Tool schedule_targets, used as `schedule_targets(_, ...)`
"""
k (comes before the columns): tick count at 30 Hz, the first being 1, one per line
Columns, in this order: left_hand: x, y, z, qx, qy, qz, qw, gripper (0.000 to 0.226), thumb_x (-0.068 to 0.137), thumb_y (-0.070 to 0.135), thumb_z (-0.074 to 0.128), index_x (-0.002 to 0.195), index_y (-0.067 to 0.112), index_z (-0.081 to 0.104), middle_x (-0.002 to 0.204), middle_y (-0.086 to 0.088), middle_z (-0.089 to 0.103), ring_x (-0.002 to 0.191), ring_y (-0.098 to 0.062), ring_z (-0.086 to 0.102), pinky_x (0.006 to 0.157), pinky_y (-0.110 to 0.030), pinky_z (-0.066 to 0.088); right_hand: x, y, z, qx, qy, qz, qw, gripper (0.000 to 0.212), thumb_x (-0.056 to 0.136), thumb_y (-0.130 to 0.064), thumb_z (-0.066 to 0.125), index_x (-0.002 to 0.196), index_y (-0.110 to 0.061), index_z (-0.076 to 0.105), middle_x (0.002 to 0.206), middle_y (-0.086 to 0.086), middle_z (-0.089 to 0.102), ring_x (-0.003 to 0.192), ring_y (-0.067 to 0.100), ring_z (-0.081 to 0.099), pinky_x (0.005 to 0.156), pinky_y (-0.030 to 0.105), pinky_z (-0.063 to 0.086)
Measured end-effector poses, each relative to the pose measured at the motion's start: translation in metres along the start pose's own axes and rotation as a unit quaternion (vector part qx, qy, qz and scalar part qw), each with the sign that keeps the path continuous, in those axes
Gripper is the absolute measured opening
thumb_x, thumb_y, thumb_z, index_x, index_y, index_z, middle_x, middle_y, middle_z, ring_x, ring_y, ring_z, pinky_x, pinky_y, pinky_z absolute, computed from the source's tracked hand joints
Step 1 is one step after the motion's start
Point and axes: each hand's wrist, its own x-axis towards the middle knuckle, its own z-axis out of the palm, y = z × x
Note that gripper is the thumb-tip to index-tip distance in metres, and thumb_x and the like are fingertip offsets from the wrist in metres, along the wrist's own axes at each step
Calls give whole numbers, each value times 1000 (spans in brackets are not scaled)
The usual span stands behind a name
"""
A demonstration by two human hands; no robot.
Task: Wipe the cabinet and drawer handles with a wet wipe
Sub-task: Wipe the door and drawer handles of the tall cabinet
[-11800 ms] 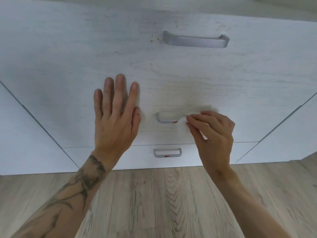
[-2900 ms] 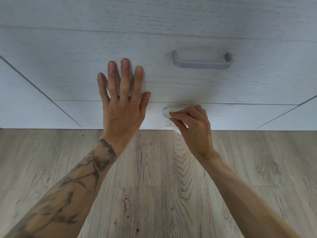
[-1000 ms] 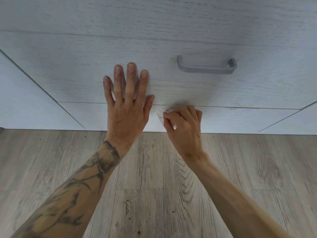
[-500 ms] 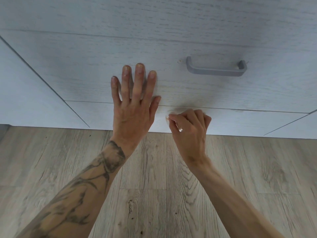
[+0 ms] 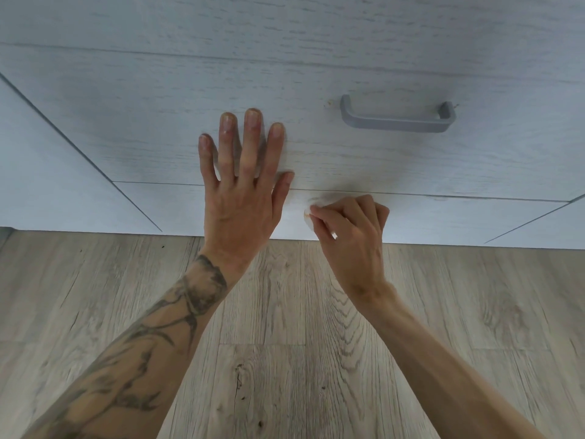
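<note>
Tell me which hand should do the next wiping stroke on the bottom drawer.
Right. The right hand pinches the wet wipe against the bottom drawer; the left hand lies flat on the cabinet, holding nothing.

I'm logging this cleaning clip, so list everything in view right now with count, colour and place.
drawer fronts: three, pale wood grain, stacked in the middle
handle: one, grey, on the middle drawer front, right of centre
wet wipe: one, white, bunched against the bottom drawer front
side panels: two, plain pale, either side of the drawers
floor: one, grey-brown wood planks, below the cabinet
left hand: flat, fingers spread, on the drawer fronts
right hand: grips the wet wipe at the bottom drawer front
</note>
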Motion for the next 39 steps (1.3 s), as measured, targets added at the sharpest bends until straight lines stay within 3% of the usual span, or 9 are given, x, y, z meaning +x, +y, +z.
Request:
schedule_targets(7,1,0,-4,13,-8,-5,1000,71,114,47,48,166,9,17,166,-21,14,152,-48,19,128,-64,16,-14,38,-25,21,-32,2,999,11,92,-11,82,103,-12,82,104,2,74,100,21,54,82,41,54)
schedule_targets(13,2,1,-4,11,-8,-8,1000,70,114,46,47,166,9,17,167,-20,13,153,-48,18,129,-63,14,-15,49,-39,29,-5,25,999,10,92,-15,81,102,-13,83,104,0,75,100,23,55,82,40,51)
schedule_targets(19,1,-2,-4,11,-7,2,1000,73,114,47,47,167,12,11,167,-21,13,154,-47,15,130,-63,12,5,8,-7,64,-39,-65,995,6,94,-16,78,97,-13,82,101,-1,76,96,25,60,85,36,45)
schedule_targets(25,1,-2,-3,19,-9,-1,1000,72,115,46,47,166,8,16,166,-23,13,153,-49,16,129,-63,12,-9,34,-18,39,-36,-52,997,11,94,-9,77,104,-10,81,102,2,76,99,23,57,82,42,55)
schedule_targets(30,1,-1,-3,19,-6,-3,1000,71,114,45,48,166,8,17,166,-23,13,153,-51,16,130,-63,9,-18,61,-43,10,-14,2,1000,12,96,-14,76,106,-11,82,106,2,76,100,19,56,81,42,55)
schedule_targets(33,1,0,-2,18,-3,-3,1000,72,114,45,48,167,8,15,167,-23,12,153,-50,14,131,-61,6,-23,61,-57,25,-6,114,993,13,96,-10,77,108,-10,80,108,1,73,96,13,63,84,30,55)
schedule_targets(36,0,0,-1,14,1,-3,1000,74,115,45,48,168,8,12,168,-23,11,154,-49,11,132,-60,3,-11,56,-62,102,37,275,955,12,96,-11,78,107,-14,79,102,-3,71,85,-5,62,79,9,49)
schedule_targets(39,0,-1,0,8,4,0,1000,77,115,45,48,169,9,6,168,-23,10,155,-48,7,132,-60,2,1,46,-60,172,32,347,921,13,96,-16,77,106,-24,79,96,-10,72,85,-2,67,80,13,53)
